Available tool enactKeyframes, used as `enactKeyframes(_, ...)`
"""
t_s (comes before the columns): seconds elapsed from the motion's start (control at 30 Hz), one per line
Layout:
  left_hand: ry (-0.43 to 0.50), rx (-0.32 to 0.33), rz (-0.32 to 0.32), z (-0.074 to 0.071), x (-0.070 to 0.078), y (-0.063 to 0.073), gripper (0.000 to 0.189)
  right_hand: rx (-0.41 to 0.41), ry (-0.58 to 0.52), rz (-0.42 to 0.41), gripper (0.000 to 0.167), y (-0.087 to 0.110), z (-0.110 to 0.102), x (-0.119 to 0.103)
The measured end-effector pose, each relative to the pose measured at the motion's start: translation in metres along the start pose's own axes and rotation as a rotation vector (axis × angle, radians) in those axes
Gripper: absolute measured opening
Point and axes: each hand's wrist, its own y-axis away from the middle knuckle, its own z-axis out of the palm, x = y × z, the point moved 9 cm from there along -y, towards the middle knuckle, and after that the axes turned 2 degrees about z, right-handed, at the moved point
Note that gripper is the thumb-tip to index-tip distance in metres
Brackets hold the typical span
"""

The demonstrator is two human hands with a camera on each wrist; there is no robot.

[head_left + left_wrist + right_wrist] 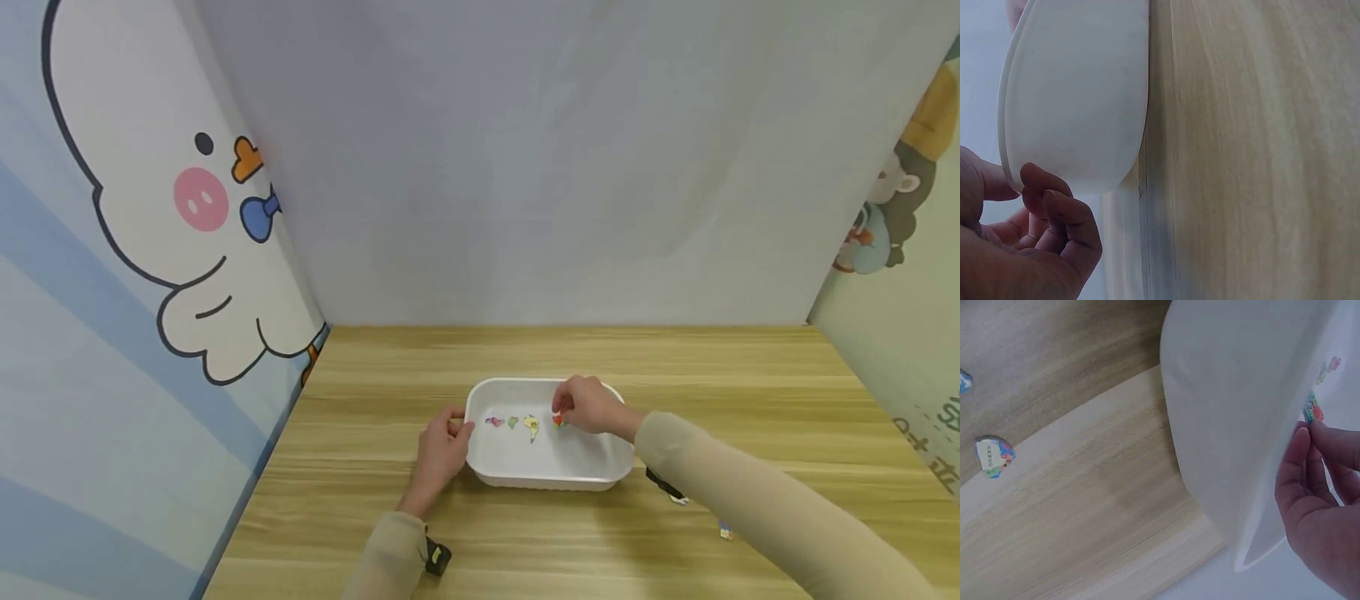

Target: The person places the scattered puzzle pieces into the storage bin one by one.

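A white plastic tray [558, 479] with raised sides sits on the wooden table. My left hand [441, 454] pinches its left rim between thumb and fingers, as the left wrist view shows close up. Over the tray's right half, my right hand [588, 406] pinches a small red and green sticker-like piece [1312, 409] between thumb and fingertips. Inside the tray, a pink piece [494, 422], a green piece [513, 422] and a larger yellow piece [531, 426] lie in a row to the left of that hand.
On the table right of the tray lie a small blue and yellow piece [725, 530] and another piece [678, 500], partly under the right arm. The wooden table [360, 375] meets a pale curtain [562, 167] behind and printed cartoon panels at the sides.
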Motion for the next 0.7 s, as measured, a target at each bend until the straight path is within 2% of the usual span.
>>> enactKeyframes(0.13,0.01,-0.01,0.003,0.001,0.001,0.0,0.022,0.011,0.041,0.017,0.013,-0.002,0.002,0.0)
enactKeyframes(0.43,0.02,-0.002,0.014,-0.001,0.001,-0.001,0.021,0.011,0.039,0.051,0.013,-0.007,0.003,0.001)
enactKeyframes(0.7,0.002,-0.001,0.022,-0.002,0.001,0.0,0.02,-0.009,0.034,0.004,0.011,-0.01,0.014,-0.006)
